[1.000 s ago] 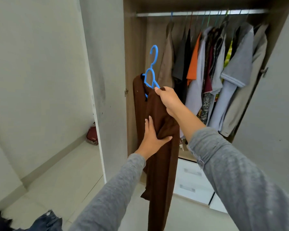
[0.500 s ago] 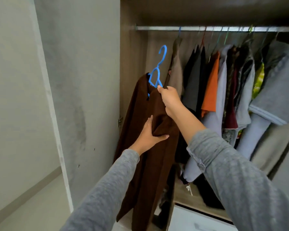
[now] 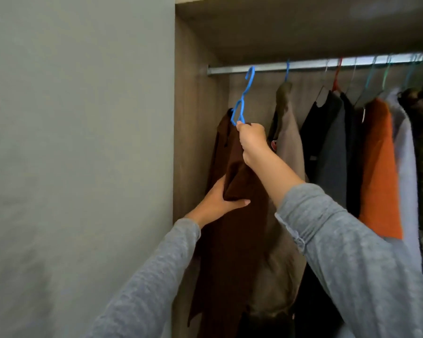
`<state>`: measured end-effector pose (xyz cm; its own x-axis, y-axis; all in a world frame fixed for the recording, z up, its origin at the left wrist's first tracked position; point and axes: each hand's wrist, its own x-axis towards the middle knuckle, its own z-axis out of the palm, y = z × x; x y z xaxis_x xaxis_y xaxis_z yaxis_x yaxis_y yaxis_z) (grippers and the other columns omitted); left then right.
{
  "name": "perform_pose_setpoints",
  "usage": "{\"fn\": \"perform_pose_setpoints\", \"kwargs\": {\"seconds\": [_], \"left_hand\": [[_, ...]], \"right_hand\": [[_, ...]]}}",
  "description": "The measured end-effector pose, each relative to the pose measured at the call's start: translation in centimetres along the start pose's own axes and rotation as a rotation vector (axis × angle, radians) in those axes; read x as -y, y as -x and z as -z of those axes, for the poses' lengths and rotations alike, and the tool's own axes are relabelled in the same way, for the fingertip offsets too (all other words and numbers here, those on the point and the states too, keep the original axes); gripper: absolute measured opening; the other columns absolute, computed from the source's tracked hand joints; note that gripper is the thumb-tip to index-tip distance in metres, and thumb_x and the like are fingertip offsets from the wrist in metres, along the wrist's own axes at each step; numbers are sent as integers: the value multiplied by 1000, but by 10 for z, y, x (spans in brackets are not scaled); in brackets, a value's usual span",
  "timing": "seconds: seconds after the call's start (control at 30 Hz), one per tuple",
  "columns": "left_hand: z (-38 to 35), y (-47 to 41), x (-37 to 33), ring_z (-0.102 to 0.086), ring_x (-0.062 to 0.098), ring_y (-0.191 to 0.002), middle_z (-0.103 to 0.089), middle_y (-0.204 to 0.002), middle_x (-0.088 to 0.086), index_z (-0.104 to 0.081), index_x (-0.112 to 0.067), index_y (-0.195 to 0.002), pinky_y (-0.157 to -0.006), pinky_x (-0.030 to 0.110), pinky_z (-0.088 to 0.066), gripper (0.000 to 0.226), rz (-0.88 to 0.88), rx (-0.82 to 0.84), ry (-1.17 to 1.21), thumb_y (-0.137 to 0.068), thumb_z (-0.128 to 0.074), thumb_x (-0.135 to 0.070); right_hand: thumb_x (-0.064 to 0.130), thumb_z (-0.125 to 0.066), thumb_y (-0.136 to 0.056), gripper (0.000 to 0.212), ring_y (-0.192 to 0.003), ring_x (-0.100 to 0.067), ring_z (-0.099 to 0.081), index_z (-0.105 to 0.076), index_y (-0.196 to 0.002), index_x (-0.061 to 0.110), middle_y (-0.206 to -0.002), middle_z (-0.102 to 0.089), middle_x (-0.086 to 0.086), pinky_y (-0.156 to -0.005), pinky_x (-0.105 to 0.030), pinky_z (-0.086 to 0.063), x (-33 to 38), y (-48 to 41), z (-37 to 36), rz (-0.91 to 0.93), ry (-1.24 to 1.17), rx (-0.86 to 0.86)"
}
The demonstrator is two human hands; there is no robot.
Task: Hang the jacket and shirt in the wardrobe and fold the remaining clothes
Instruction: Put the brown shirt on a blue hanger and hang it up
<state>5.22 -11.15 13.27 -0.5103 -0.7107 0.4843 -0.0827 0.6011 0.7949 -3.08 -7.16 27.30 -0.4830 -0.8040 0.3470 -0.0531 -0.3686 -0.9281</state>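
A dark brown garment (image 3: 232, 240) hangs from a blue plastic hanger (image 3: 244, 96) inside the wardrobe, at the left end. My right hand (image 3: 252, 140) grips the hanger's neck together with the garment's top. The hanger's hook is level with the metal rail (image 3: 310, 67); whether it rests on the rail is unclear. My left hand (image 3: 220, 198) holds a fold of the brown cloth lower down, thumb across the front. Both arms wear grey sleeves.
To the right on the rail hang a tan garment (image 3: 288, 140), black and grey ones (image 3: 332, 152), an orange one (image 3: 379, 167) and several more. The wardrobe's wooden side panel (image 3: 193, 142) stands just left of the brown garment, with a grey door (image 3: 83, 142) beyond it.
I have stepped closer and looked up. Both hands have lifted the brown garment, and the blue hook has risen from well below the rail up to its level.
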Motion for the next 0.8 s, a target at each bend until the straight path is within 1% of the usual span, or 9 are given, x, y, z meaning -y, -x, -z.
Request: {"fn": "perform_pose_setpoints", "kwargs": {"seconds": [0.07,0.13,0.23,0.33,0.37,0.47,0.57,0.7,0.8], "left_hand": [[4,-34,12,-47,6,-124,-47,-137,-10,-33,-31,-141,-107,37,-40,82,3,-4,-18,-73,-78,-39],[7,-63,17,-42,7,-129,-43,-142,-9,-28,-32,-144,-111,40,-35,82,-29,8,-60,-76,-74,-41],[16,-123,20,-35,6,-134,-37,-146,-7,-22,-27,-148,-114,36,-29,78,-95,-10,-147,-84,-67,-34],[25,-178,24,-34,6,-135,-37,-146,-6,-27,-23,-146,-114,31,-27,68,-185,-23,-183,-89,-63,-23],[27,-190,24,-33,4,-135,-37,-145,-8,-30,-25,-144,-114,29,-26,64,-205,-31,-184,-89,-62,-19],[28,-224,31,-32,-3,-131,-36,-139,-14,-28,-37,-135,-112,23,-25,61,-255,-59,-170,-90,-60,-11],[31,-250,39,-30,-3,-131,-33,-140,-15,-24,-37,-136,-111,21,-23,63,-269,-57,-154,-90,-60,-11],[28,-271,51,-35,-5,-129,-37,-138,-19,-27,-45,-130,-109,16,-27,64,-281,-66,-86,-90,-60,-7],[20,-275,68,-34,3,-133,-38,-142,-11,-28,-37,-134,-113,24,-27,65,-260,-76,-63,-88,-61,-5]], "right_hand": [[20,-47,-98,28,-63,-9,-45,-54,-118,2,-83,-53,-2,-48,-18,-34,-3,-36,-5,17,-5,7],[18,-46,-98,27,-61,-9,-44,-54,-117,1,-81,-51,-2,-46,-19,-33,-3,-67,-10,29,-14,-1],[16,-45,-98,26,-62,-10,-46,-54,-117,1,-82,-53,-3,-47,-19,-34,6,-121,-19,58,-19,0],[17,-45,-98,21,-65,-12,-48,-52,-112,3,-80,-52,-3,-49,-21,-34,10,-171,-25,82,-20,16],[18,-45,-98,17,-66,-12,-48,-51,-109,6,-77,-50,-1,-51,-22,-36,12,-181,-26,85,-18,19],[21,-47,-98,27,-77,-16,-53,-52,-118,4,-80,-51,0,-64,-27,-42,13,-215,-29,96,-26,30],[22,-45,-98,27,-68,-13,-49,-53,-119,7,-78,-50,0,-55,-24,-38,11,-237,-30,110,25,44],[21,-45,-98,29,-66,-13,-48,-53,-119,3,-74,-47,1,-55,-24,-38,1,-253,-32,178,117,72],[22,-44,-99,30,-73,-14,-48,-52,-120,3,-79,-48,0,-70,-28,-41,-14,-262,-29,151,159,90]]}}
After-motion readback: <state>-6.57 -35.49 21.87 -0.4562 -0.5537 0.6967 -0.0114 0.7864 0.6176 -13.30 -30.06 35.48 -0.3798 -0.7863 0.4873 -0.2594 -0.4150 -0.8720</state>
